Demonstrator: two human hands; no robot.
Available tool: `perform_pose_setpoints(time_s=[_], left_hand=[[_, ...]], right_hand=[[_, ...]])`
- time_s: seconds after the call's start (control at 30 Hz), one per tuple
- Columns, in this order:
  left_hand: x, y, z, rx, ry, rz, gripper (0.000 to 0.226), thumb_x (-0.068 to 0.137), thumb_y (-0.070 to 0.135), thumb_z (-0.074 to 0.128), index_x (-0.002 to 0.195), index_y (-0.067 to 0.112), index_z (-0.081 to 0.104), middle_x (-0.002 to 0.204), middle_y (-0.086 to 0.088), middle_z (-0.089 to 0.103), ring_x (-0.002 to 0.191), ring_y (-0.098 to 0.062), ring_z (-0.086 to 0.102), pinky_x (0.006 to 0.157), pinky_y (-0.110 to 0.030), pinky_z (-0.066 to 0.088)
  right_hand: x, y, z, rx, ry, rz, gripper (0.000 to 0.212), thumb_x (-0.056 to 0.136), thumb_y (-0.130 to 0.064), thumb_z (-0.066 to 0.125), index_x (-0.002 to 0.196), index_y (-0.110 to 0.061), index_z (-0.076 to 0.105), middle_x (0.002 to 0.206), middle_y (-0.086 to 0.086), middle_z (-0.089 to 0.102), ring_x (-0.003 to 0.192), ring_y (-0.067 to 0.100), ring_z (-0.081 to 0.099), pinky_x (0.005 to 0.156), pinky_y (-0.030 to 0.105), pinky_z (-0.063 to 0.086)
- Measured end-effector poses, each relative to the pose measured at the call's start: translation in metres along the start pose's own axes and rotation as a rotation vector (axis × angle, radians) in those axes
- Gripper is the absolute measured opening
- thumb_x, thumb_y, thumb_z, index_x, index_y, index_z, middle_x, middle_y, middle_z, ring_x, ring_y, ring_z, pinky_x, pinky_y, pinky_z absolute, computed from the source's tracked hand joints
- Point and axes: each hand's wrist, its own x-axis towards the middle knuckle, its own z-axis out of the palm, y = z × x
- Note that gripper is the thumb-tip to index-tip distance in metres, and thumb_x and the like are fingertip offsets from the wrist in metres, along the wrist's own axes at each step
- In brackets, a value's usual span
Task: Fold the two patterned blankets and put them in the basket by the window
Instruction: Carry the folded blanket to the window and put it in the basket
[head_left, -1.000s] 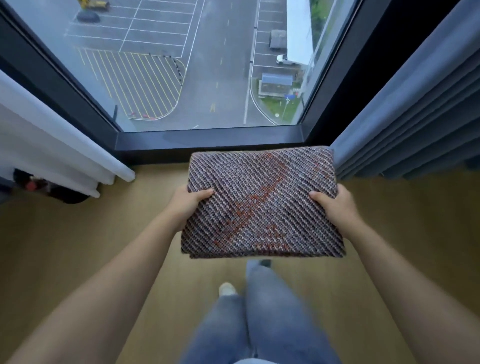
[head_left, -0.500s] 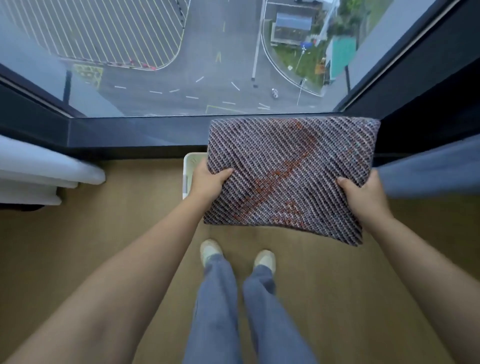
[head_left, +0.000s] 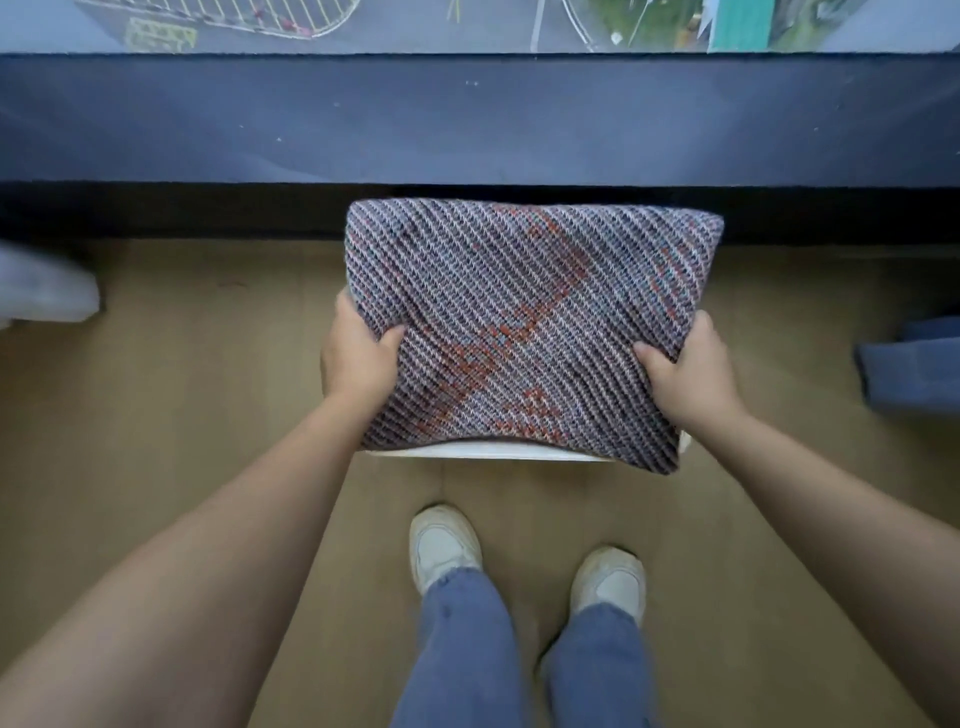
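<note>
Left hand (head_left: 358, 358) at nine o'clock, right hand (head_left: 691, 370) at three, both gripping the blanket (head_left: 524, 322) by its side edges, thumbs on top, holding it flat over the basket (head_left: 488, 453) at twelve; looks soft, light and floppy, so best supported at both sides.

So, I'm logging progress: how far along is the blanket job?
Done: one blanket is folded into a flat rectangle. In hand: the left hand and right hand grip its sides, holding it over the white basket. Left: setting it in, plus the second blanket, which is not in view; the basket's inside is hidden.
</note>
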Motion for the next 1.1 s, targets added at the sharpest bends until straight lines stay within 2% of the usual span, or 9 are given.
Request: perform_pose_setpoints(time_s=[0.1, 0.27, 0.37, 0.43, 0.57, 0.67, 0.73, 0.8, 1.1], left_hand=[[0.006, -0.009, 0.018, 0.119, -0.045, 0.008, 0.051, 0.085, 0.024, 0.063, 0.128, 0.015, 0.038, 0.125, -0.009, 0.057, 0.113, -0.034, 0.053, 0.091, -0.041, 0.042], [0.007, -0.012, 0.035, 0.302, -0.134, -0.061, 0.043, 0.089, 0.017, 0.057, 0.123, 0.005, 0.035, 0.122, -0.019, 0.053, 0.110, -0.040, 0.052, 0.085, -0.046, 0.041], [0.012, -0.010, 0.041, 0.383, -0.150, -0.040, 0.068, 0.090, 0.008, 0.053, 0.143, 0.002, 0.011, 0.140, -0.021, 0.034, 0.121, -0.040, 0.043, 0.093, -0.048, 0.039], [0.010, -0.008, 0.044, 0.453, -0.099, 0.113, 0.084, 0.087, 0.001, 0.053, 0.145, 0.004, -0.008, 0.152, -0.019, 0.011, 0.134, -0.038, 0.026, 0.108, -0.045, 0.029], [0.007, -0.005, 0.054, 0.693, -0.068, 0.665, 0.115, 0.073, 0.037, 0.073, 0.145, 0.019, -0.015, 0.154, -0.013, -0.011, 0.142, -0.032, -0.006, 0.112, -0.043, -0.005], [0.016, -0.016, 0.064, 1.019, -0.316, 0.776, 0.133, 0.058, 0.072, 0.067, 0.139, 0.030, -0.029, 0.150, -0.014, -0.029, 0.140, -0.035, -0.021, 0.108, -0.050, -0.012], [0.029, -0.027, 0.072, 1.163, -0.406, 0.721, 0.143, 0.045, 0.084, 0.060, 0.133, 0.031, -0.039, 0.142, -0.015, -0.043, 0.136, -0.039, -0.028, 0.106, -0.057, -0.014], [0.041, -0.037, 0.076, 1.227, -0.453, 0.668, 0.148, 0.036, 0.091, 0.054, 0.126, 0.033, -0.046, 0.134, -0.015, -0.049, 0.134, -0.042, -0.030, 0.105, -0.064, -0.011], [0.083, -0.067, 0.106, 1.280, -0.501, 0.649, 0.147, 0.030, 0.094, 0.045, 0.114, 0.032, -0.057, 0.131, -0.017, -0.046, 0.135, -0.044, -0.025, 0.106, -0.065, 0.001]], right_hand=[[0.020, 0.005, 0.013, -0.168, -0.025, 0.045, 0.039, 0.087, -0.025, 0.059, 0.120, -0.011, 0.044, 0.118, 0.015, 0.061, 0.106, 0.038, 0.055, 0.082, 0.037, 0.042], [0.045, 0.002, 0.023, -0.435, -0.278, 0.136, 0.040, 0.087, -0.023, 0.057, 0.120, -0.004, 0.046, 0.117, 0.020, 0.058, 0.104, 0.039, 0.056, 0.085, 0.041, 0.047], [0.055, -0.005, 0.027, -0.466, -0.302, 0.184, 0.042, 0.086, -0.017, 0.058, 0.121, 0.000, 0.044, 0.118, 0.022, 0.056, 0.104, 0.039, 0.056, 0.084, 0.041, 0.048], [0.055, -0.007, 0.032, -0.400, -0.229, 0.202, 0.061, 0.083, -0.017, 0.064, 0.131, 0.001, 0.031, 0.129, 0.023, 0.048, 0.113, 0.041, 0.051, 0.091, 0.045, 0.046], [0.037, -0.013, 0.042, -0.441, 0.098, -0.300, 0.102, 0.074, -0.029, 0.073, 0.147, -0.010, 0.005, 0.146, 0.020, 0.025, 0.132, 0.038, 0.026, 0.109, 0.047, 0.026], [0.037, -0.009, 0.054, -0.671, -0.149, -0.620, 0.115, 0.070, -0.045, 0.075, 0.147, -0.028, -0.009, 0.157, 0.015, -0.007, 0.143, 0.034, -0.003, 0.115, 0.047, 0.005], [0.050, 0.003, 0.063, -0.918, -0.313, -0.642, 0.132, 0.062, -0.060, 0.073, 0.138, -0.035, -0.031, 0.148, 0.009, -0.035, 0.141, 0.035, -0.022, 0.113, 0.050, -0.008], [0.065, 0.015, 0.070, -1.049, -0.404, -0.569, 0.142, 0.052, -0.069, 0.073, 0.126, -0.037, -0.044, 0.141, 0.008, -0.044, 0.137, 0.037, -0.029, 0.110, 0.055, -0.011], [0.113, 0.052, 0.109, -1.201, -0.475, -0.461, 0.154, 0.036, -0.081, 0.068, 0.110, -0.034, -0.059, 0.152, 0.013, -0.028, 0.141, 0.040, -0.016, 0.112, 0.055, -0.004]])
